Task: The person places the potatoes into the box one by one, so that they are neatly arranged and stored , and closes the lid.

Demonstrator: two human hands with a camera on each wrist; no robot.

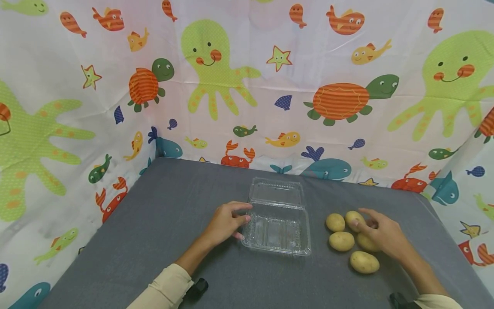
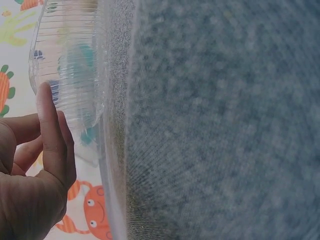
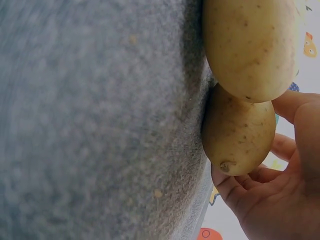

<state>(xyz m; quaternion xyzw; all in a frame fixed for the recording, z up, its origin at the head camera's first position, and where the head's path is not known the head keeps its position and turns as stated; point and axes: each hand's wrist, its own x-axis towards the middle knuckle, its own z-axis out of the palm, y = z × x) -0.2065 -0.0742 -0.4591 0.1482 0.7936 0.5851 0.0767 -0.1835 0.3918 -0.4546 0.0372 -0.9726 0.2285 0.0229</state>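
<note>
A clear plastic clamshell container lies on the grey cloth with its lid folded back, away from me. My left hand is at the container's left rim, fingers fairly straight; in the left wrist view the fingertips touch the clear ribbed side. Several potatoes are grouped right of the container. My right hand reaches over them, thumb and index finger around the far right potato. Beneath that hand sits another potato, partly hidden. In the right wrist view, fingers are behind a potato.
Other potatoes lie close by: one at the far left of the group, one in the middle and one nearest me. A grey cloth covers the table. A curtain with printed sea animals encloses the back and sides.
</note>
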